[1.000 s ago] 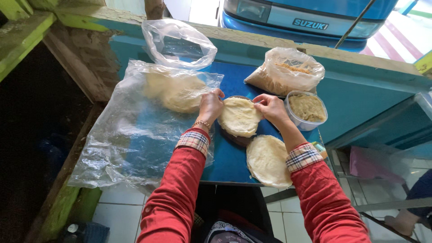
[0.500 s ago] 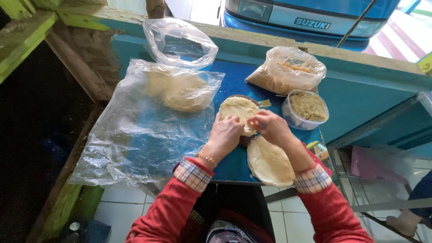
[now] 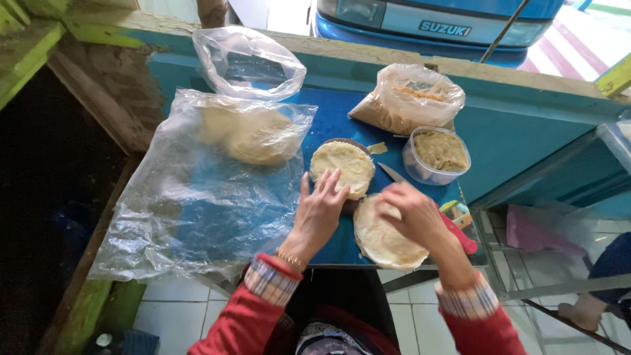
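Two flat dough rounds lie on the blue table (image 3: 342,118); the left hand (image 3: 320,209) rests open-fingered on the filled round (image 3: 342,167); the right hand (image 3: 411,212) pinches the plain round's (image 3: 384,240) near edge, just right of it; lifting evenly probably avoids tearing.

Left hand (image 3: 320,209): free blue table (image 3: 332,125) ahead-left of the round flatbread (image 3: 342,167) at its fingertips; clear plastic sheet (image 3: 197,197) covers everything to its left. Right hand (image 3: 411,213): knife (image 3: 430,213) passes beneath it, tub of filling (image 3: 437,154) just ahead, tied crumb bag (image 3: 407,98) beyond; flat disc (image 3: 384,240) below.
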A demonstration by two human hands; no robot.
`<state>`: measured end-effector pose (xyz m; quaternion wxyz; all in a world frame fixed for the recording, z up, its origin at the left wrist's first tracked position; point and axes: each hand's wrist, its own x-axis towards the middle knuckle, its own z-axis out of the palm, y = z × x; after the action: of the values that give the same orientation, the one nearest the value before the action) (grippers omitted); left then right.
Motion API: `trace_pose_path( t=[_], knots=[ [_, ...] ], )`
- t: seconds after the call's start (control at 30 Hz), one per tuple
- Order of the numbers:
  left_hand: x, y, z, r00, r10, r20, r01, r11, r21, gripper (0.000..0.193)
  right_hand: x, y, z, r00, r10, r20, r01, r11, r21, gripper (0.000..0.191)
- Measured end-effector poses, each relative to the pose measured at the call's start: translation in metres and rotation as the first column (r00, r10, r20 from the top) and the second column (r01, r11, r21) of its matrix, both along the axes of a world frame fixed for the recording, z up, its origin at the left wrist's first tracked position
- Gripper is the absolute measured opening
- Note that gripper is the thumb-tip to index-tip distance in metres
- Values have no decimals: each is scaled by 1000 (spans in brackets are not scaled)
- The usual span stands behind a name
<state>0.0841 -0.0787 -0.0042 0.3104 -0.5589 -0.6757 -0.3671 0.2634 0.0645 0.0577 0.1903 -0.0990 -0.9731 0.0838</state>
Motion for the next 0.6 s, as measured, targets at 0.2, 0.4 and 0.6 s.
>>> trace_pose_path(
  t=[0.2,0.4,0.6],
  knots=[
    [53,-45,-15,845,-311,435,312,947,71,17,56,-46,-4,990,-1,138,38,963,-268,24],
    [79,-61,-21,811,-374,450,382,921,78,16,63,-52,-22,997,-71,39,78,969,-235,13],
    [82,-52,-17,791,-386,475,425,905,29,15,65,-45,-28,997,-72,37,79,960,-270,11]
  ],
)
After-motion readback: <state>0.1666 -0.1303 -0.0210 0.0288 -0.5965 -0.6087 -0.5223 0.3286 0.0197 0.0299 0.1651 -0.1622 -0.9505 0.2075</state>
